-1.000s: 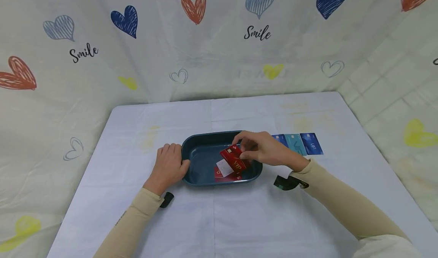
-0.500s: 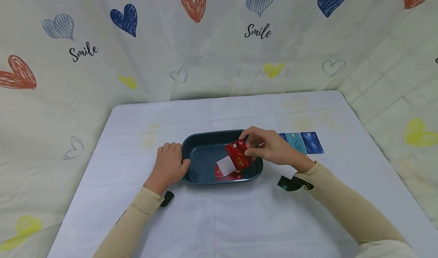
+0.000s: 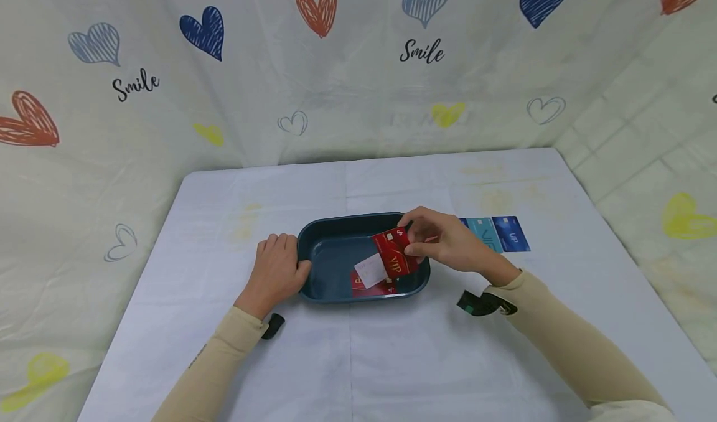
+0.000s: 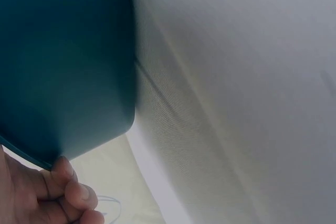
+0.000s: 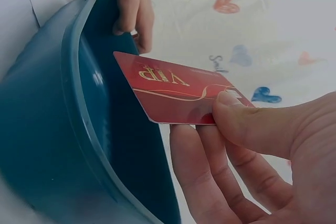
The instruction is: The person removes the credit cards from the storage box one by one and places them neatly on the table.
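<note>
- Head view, closest stuff first: two tan sleeves (image 3: 187, 375) reach in over a white-covered table (image 3: 322, 372), with a black gadget (image 3: 272, 327) at each wrist.
- Left hand (image 3: 273, 272) has hold of a dark teal tray (image 3: 330, 260), thumb and fingers gripping the rim at the end nearer the table's left edge. Tray sits around the middle of the table, long side roughly along the far edge.
- Inside the tray, by the wall facing the near edge, there's a second red card (image 3: 366, 290) with a white piece (image 3: 370, 271) lying partly across it. Can't make out what's printed on the white one.
- Right hand (image 3: 442, 240) is pinching a red VIP card (image 3: 394, 254) between thumb and fingers. It's tilted, held over the end of the tray toward the table's right edge. Right wrist view shows gold lettering and a chip.
- Past that hand, toward the far right corner, three cards lie in a row: a teal card (image 3: 486, 234) between two blue cards (image 3: 510, 234), one mostly hidden by the hand.
- Beyond the far edge hangs a pale sheet (image 3: 358, 67) printed with hearts and "Smile".
</note>
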Tool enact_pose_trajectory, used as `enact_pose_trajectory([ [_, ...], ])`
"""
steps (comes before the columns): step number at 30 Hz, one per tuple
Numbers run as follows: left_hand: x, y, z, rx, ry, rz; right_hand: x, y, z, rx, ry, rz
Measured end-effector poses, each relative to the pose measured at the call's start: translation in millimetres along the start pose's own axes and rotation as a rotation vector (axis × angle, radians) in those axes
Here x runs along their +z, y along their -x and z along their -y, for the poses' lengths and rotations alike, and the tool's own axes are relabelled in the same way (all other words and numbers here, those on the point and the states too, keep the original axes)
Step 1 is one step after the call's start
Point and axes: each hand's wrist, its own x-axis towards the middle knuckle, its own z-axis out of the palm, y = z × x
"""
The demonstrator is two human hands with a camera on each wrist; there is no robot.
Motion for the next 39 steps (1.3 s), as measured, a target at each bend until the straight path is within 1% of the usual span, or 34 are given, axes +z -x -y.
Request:
enact_pose_trajectory([
  [7, 0.9, 0.8, 0.1, 0.006, -0.007, -0.011, 0, 4, -5, 0.03, -0.01, -0.041],
  [13, 0.3, 0.8, -0.4, 0.004, -0.006, -0.008, 0, 9, -8, 0.047, -0.041, -0.07],
  [20, 0.9, 0.9, -1.1, 0.009, -0.01, -0.01, -3, 14, -11, 0.102, -0.092, -0.099],
  [24, 0.9, 0.4, -1.4, 0.01, -0.01, -0.01, -5, 17, -13, 0.098, -0.117, -0.116],
  [31, 0.1, 0.0, -2.0, 0.001, -0.005, 0.001, -8, 22, -18, 0.105, -0.104, -0.155],
  [39, 2.6, 1.1, -0.7, 0.006, 0.008, -0.02, -12, 28, -19, 0.15, -0.105, -0.175],
])
